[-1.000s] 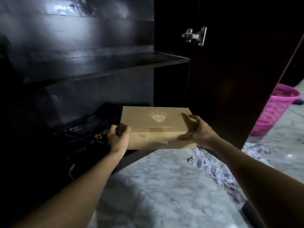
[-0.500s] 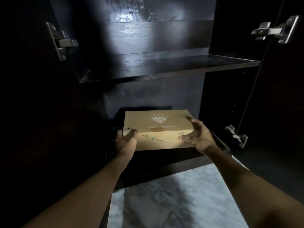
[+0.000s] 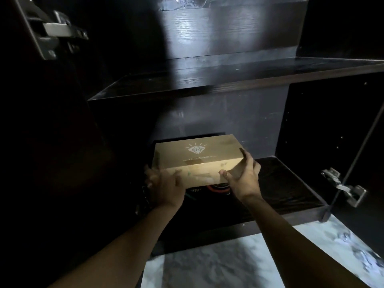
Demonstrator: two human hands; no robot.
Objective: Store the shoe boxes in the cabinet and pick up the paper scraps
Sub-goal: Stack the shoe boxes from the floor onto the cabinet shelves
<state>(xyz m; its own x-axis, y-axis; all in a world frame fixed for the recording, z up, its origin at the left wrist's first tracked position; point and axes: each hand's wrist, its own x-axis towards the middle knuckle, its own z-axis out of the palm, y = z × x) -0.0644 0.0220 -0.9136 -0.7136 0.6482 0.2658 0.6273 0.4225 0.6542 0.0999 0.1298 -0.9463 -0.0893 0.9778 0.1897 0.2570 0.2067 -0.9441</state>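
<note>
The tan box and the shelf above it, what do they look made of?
The box looks like matte brown cardboard: flat tan faces, a printed diamond logo. The shelf seems dark wood or wood-look board with a slight sheen; faint grain streaks catch the light.

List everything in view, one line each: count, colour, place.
shoe box: one, brown with a pale diamond mark on the lid, in the cabinet's lower compartment
dark item: one, black with an orange ring, under the shoe box, mostly hidden
cabinet: one, very dark wood, open, fills most of the view
shelf: one, dark, above the shoe box
hinges: two, silver metal, one top left, one lower right
floor: one, pale marbled, in front of the cabinet
left hand: one, grips the shoe box's left end
right hand: one, grips the shoe box's right end, thumb on its front face
</note>
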